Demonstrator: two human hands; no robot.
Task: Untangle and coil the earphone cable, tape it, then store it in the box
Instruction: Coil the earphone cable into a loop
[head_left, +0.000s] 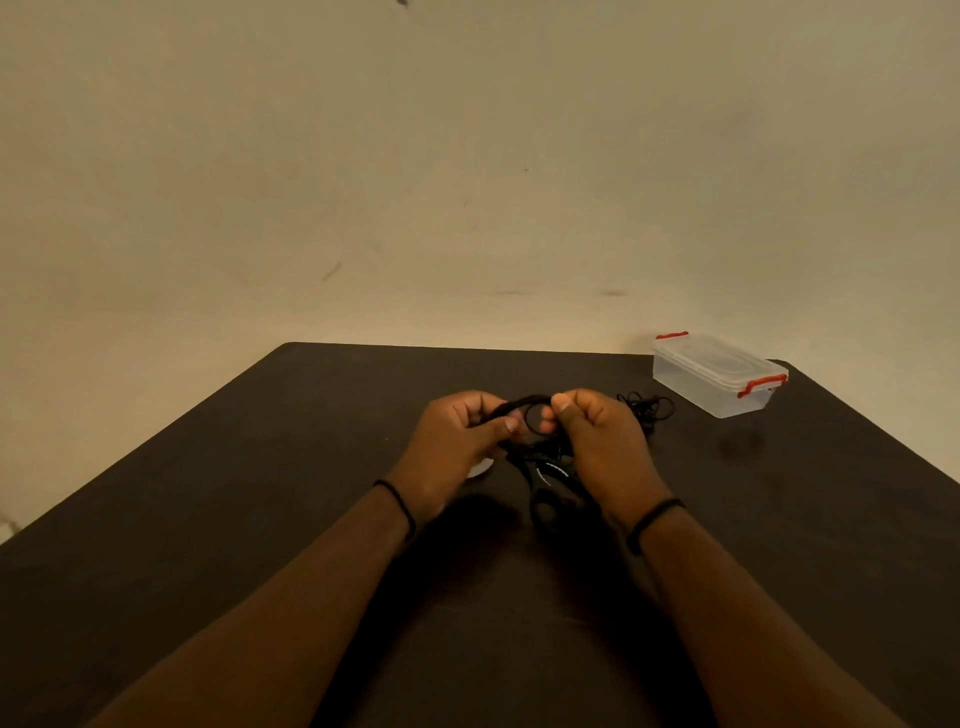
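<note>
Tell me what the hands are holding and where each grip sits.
Both hold the black earphone cable: left hand pinches the coil's left side, right hand its right side.

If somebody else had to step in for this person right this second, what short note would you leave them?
Left hand: pinching one side of the coiled black earphone cable.
Right hand: pinching the other side of the coil, held above the table.
Scissors lie under the hands; a white object, possibly tape, peeks from under the left hand.
A second tangled cable lies beside the clear box, whose lid is on.
Done: coil appears formed.
Left: tape it, open the box, store it.
</note>
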